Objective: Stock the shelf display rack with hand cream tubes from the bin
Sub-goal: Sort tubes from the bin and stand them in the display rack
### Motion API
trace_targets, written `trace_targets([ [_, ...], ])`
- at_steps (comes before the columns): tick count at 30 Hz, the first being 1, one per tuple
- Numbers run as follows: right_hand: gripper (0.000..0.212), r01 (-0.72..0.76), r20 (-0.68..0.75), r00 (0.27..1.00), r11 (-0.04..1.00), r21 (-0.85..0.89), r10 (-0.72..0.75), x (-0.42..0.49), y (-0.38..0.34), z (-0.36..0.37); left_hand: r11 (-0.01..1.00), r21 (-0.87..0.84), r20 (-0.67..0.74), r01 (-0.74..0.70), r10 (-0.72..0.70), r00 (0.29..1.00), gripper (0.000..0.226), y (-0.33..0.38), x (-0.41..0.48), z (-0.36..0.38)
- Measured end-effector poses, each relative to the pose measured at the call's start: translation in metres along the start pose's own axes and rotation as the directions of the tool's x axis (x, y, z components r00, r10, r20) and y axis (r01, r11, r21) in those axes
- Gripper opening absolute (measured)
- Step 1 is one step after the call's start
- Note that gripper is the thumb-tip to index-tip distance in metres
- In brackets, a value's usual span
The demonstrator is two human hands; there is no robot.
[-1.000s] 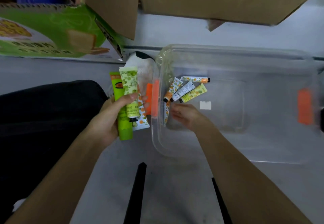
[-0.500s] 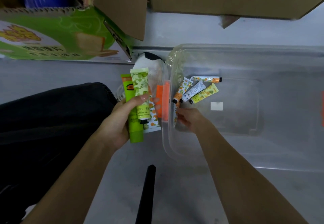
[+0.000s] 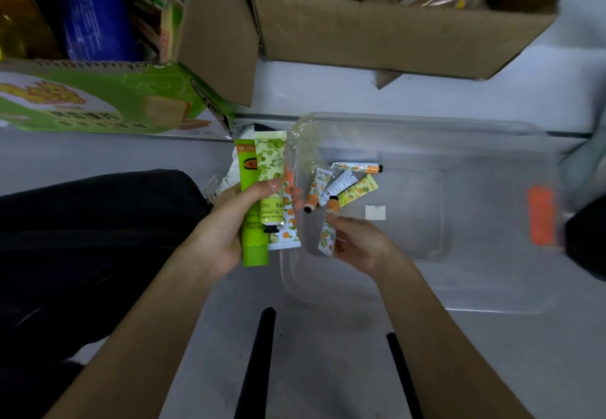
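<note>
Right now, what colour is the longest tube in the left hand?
Bright green; the tube shows best in the head view.

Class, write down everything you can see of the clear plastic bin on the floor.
The bin is a see-through plastic tub, rectangular with rounded corners, lidless, resting flat on the grey floor. An orange latch sits on its right end and a white sticker shows at its base. Four small tubes lie loose near its left end, where the right hand pinches a fifth tube.

The left hand (image 3: 226, 235) holds three tubes (image 3: 269, 169); the right hand (image 3: 360, 244) pinches a small tube (image 3: 328, 237).
</note>
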State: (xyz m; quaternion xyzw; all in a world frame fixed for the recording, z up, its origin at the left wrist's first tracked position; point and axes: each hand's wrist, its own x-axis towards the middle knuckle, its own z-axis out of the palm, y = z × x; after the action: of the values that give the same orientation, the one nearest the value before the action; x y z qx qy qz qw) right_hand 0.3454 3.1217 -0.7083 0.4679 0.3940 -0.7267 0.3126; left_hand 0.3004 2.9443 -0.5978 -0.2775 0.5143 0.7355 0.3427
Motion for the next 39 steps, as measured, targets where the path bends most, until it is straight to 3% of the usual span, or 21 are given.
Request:
trace_targets([
  [2, 0.017, 0.089, -0.002, 0.996, 0.996, -0.003, -0.089, -0.03, -0.012, -0.008, 1.0, -0.017, 0.016, -0.006, 0.006, 1.0, 0.029, 0.003, -0.006, 0.014],
  [6, 0.014, 0.267, 0.063, 0.964, 0.949, -0.165, -0.26, -0.093, -0.045, -0.014, 1.0, 0.01, 0.019, -0.016, 0.016, 1.0, 0.05, 0.015, -0.023, 0.044],
  [13, 0.036, 0.49, 0.299, 0.86, 0.832, -0.259, -0.413, -0.191, -0.121, -0.007, 0.992, 0.0, 0.095, -0.129, 0.128, 0.987, 0.02, 0.059, -0.062, 0.083],
  [16, 0.04, 0.623, 0.377, 0.78, 0.678, -0.391, -0.499, -0.236, -0.148, 0.0, 0.989, -0.023, 0.159, -0.148, 0.149, 0.976, 0.018, 0.078, -0.079, 0.099],
  [19, 0.03, 0.717, 0.336, 0.68, 0.497, -0.489, -0.652, -0.274, -0.168, 0.008, 0.981, -0.047, 0.212, -0.189, 0.194, 0.958, 0.019, 0.093, -0.095, 0.115],
  [24, 0.006, 0.833, 0.286, 0.468, 0.309, -0.459, -0.836, -0.319, -0.182, 0.019, 0.96, -0.071, 0.25, -0.272, 0.281, 0.927, 0.018, 0.113, -0.123, 0.133],
  [27, 0.003, 0.882, 0.249, 0.371, 0.255, -0.396, -0.895, -0.342, -0.184, 0.025, 0.937, -0.063, 0.263, -0.345, 0.349, 0.9, 0.037, 0.127, -0.146, 0.141],
  [33, 0.009, 0.906, 0.32, 0.264, 0.12, -0.406, -0.91, -0.402, -0.196, 0.04, 0.876, -0.087, 0.294, -0.474, 0.478, 0.828, 0.05, 0.163, -0.192, 0.158],
  [37, 0.008, 0.871, 0.365, 0.252, 0.046, -0.49, -0.896, -0.44, -0.212, 0.055, 0.852, -0.093, 0.3, -0.515, 0.517, 0.801, 0.045, 0.19, -0.216, 0.173],
  [39, 0.013, 0.791, 0.404, 0.241, -0.063, -0.608, -0.882, -0.454, -0.222, 0.066, 0.836, -0.079, 0.286, -0.543, 0.541, 0.791, 0.048, 0.203, -0.222, 0.179],
])
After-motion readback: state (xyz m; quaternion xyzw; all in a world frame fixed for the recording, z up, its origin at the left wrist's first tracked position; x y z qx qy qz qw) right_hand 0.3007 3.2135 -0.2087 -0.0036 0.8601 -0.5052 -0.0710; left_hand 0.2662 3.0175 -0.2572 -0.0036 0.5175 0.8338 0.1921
